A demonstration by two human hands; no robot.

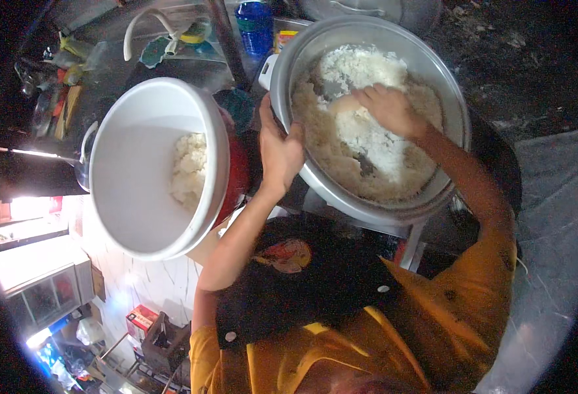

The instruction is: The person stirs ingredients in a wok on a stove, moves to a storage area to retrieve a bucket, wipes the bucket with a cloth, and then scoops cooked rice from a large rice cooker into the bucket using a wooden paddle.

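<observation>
A wide metal pot (454, 106) holds white cooked rice (362, 64), with a browner layer (313, 143) around its side and bottom. My left hand (281, 150) grips the pot's left rim, just below a white side handle (268, 71). Inside the pot, my right hand (390, 111) is over the rice with its fingers closed on a pale rounded utensil (344, 104). The utensil's exact kind is unclear, since it blends with the rice. Left of the pot, a big white tub (136, 147) leans with its mouth towards me. A heap of rice (190, 165) lies inside it.
Behind the pot stand a blue plastic container (254, 29) and a metal lid (367, 12). A white faucet (146, 24) curves above the back left. Bagged items (72, 64) lie at far left. A red box (142, 320) sits at lower left.
</observation>
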